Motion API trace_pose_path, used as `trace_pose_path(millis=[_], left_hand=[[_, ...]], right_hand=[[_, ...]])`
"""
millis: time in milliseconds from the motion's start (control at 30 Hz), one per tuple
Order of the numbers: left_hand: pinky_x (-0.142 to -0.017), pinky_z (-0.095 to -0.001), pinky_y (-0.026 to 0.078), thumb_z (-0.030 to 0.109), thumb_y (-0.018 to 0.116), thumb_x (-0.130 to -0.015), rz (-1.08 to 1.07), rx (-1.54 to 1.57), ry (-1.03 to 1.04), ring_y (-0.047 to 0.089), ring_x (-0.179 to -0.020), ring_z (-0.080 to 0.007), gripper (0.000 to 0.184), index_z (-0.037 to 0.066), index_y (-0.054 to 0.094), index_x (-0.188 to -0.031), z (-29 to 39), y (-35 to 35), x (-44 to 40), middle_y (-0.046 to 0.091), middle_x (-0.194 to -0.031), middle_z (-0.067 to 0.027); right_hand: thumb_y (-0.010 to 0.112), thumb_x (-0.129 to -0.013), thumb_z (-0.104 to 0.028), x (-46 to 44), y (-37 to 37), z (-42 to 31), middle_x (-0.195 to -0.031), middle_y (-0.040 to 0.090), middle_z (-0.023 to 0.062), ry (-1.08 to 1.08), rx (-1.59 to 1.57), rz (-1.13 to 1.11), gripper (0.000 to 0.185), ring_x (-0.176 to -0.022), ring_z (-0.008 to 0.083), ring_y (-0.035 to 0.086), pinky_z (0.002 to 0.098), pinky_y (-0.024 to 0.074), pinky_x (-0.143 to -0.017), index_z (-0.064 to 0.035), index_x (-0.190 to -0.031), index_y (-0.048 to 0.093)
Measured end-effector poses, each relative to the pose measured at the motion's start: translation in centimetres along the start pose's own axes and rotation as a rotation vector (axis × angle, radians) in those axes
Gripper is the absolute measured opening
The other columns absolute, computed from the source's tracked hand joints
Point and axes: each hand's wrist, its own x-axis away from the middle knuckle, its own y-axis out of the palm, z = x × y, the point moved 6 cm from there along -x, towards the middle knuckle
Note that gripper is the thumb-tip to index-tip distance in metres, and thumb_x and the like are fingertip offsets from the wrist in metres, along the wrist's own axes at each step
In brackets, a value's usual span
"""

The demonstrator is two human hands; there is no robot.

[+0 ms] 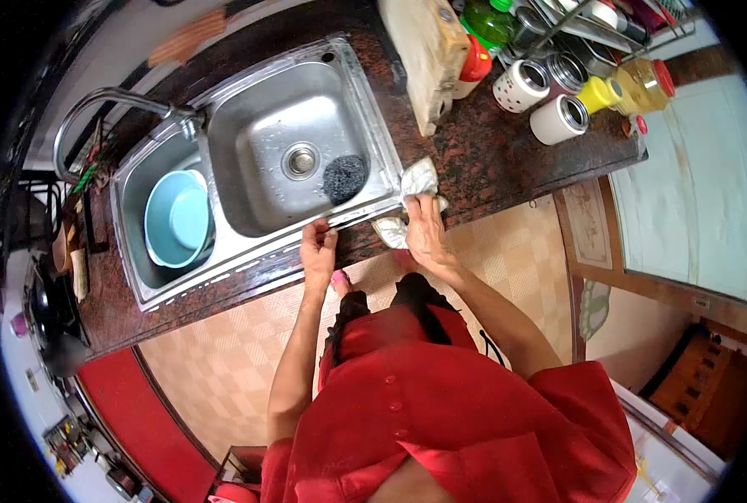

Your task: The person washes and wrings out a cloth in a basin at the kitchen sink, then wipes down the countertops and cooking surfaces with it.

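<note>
A white cloth [419,178] lies bunched at the right front corner of the steel sink [382,159], partly over the counter. My right hand [426,230] is closed on it, with folds showing above and to the left of the fingers. My left hand [317,243] rests at the sink's front rim, its fingers curled; whatever they may hold is hidden. In the right basin lies a dark mesh scrubber [345,178], beside the drain [300,161]. The left basin holds a light blue tub [177,220].
A curved faucet [113,94] arches over the left basin. Right of the sink, a wooden board [428,63] stands upright near white cups [559,120], a green bottle [488,23] and a yellowish jar [644,85]. The counter edge [520,198] runs before me.
</note>
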Motion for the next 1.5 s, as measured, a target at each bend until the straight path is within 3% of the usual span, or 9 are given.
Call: trace_pose_path(millis=[167,333,400,567,667,900,1100,1333,1500], left_hand=[[-0.062,-0.0269,0.049,0.023,0.055,-0.086,-0.227,0.25,-0.298,0.056,-0.079,-0.0152,0.034,0.006,0.048,-0.115,2.4,2.0,1.5,0.056,-0.095,-0.007],[-0.09,-0.0492,0.039,0.061,0.038,-0.082,-0.537,0.712,-0.485,0.04,-0.117,-0.0278,0.069,0.011,0.034,-0.13,8.0,1.3,2.5,0.043,-0.126,-0.0117],[-0.088,-0.048,0.042,0.05,0.047,-0.084,-0.538,0.822,-0.432,0.046,-0.112,-0.0254,0.059,0.008,0.039,-0.125,9.2,-0.5,2.1,0.046,-0.123,-0.0107],[-0.08,-0.0374,0.05,0.018,0.056,-0.085,-0.356,0.711,-0.357,0.059,-0.092,-0.0188,0.03,0.007,0.051,-0.113,10.8,-7.2,1.5,0.06,-0.102,-0.0061],[-0.073,-0.0337,0.052,0.015,0.057,-0.084,-0.207,0.701,-0.32,0.06,-0.084,-0.0171,0.028,0.006,0.053,-0.11,10.6,-11.3,1.3,0.061,-0.099,-0.0062],[-0.068,-0.0292,0.051,0.014,0.06,-0.083,-0.058,0.871,-0.272,0.06,-0.077,-0.0128,0.023,0.003,0.053,-0.102,12.4,-18.3,1.2,0.061,-0.089,-0.0053],[-0.07,-0.0316,0.053,-0.004,0.066,-0.071,-0.039,0.969,-0.243,0.062,-0.082,-0.02,0.04,-0.001,0.048,-0.107,11.1,-22.1,0.4,0.061,-0.093,-0.013],[-0.084,-0.0255,0.045,-0.001,0.075,-0.06,-0.118,0.226,-0.409,0.059,-0.089,-0.0212,0.062,-0.013,0.045,-0.113,10.1,-25.2,0.5,0.063,-0.089,-0.0148],[-0.088,-0.0315,0.042,0.014,0.077,-0.062,0.037,0.408,-0.377,0.06,-0.085,-0.0205,0.045,-0.001,0.057,-0.1,10.6,-29.5,-1.2,0.064,-0.088,-0.0134]], right_hand=[[0.048,-0.084,-0.005,0.8,5.2,-0.6,-0.106,0.058,0.0081,0.646,-1.204,-0.324,0.031,-0.097,0.0205,0.056,0.0304,0.0478,-0.082,-0.0042,-0.115,0.048],[0.044,-0.086,-0.01,-2.2,3.3,-8.1,-0.105,0.058,0.0107,0.676,-1.956,-0.465,0.032,-0.092,0.0196,0.059,0.0315,0.0486,-0.082,-0.0004,-0.116,0.045],[0.042,-0.089,-0.013,-3.1,4.1,-10.2,-0.108,0.057,0.011,0.6,-2.057,-0.568,0.03,-0.095,0.0205,0.058,0.0316,0.0467,-0.084,-0.0003,-0.116,0.046],[0.044,-0.089,-0.013,-4.2,6.0,-15.4,-0.105,0.057,0.0119,0.604,-1.908,-0.629,0.03,-0.092,0.0196,0.059,0.0316,0.0483,-0.081,-0.0003,-0.116,0.044],[0.059,-0.079,0.0,-4.5,7.2,-17.6,-0.093,0.057,0.0089,0.406,-1.474,-0.555,0.027,-0.082,0.0131,0.057,0.0247,0.0481,-0.074,0.0003,-0.104,0.048],[0.048,-0.087,-0.01,-4.8,11.1,-21.4,-0.092,0.055,0.0047,0.336,-1.264,-0.612,0.023,-0.079,0.01,0.053,0.0238,0.045,-0.067,0.0016,-0.107,0.048],[0.038,-0.085,-0.006,-8.2,12.2,-22.0,-0.112,0.052,0.0134,0.625,-1.566,-0.575,0.032,-0.105,0.0215,0.051,0.0354,0.0395,-0.092,0.0039,-0.115,0.042],[0.044,-0.085,-0.008,-10.3,14.5,-23.4,-0.104,0.057,0.0108,0.617,-1.668,-0.726,0.028,-0.098,0.0217,0.055,0.036,0.0433,-0.087,-0.0011,-0.112,0.046],[0.049,-0.086,-0.007,-11.6,14.7,-27.6,-0.096,0.056,0.0132,0.528,-1.583,-0.776,0.025,-0.085,0.0184,0.058,0.0299,0.05,-0.074,0.003,-0.109,0.043]])
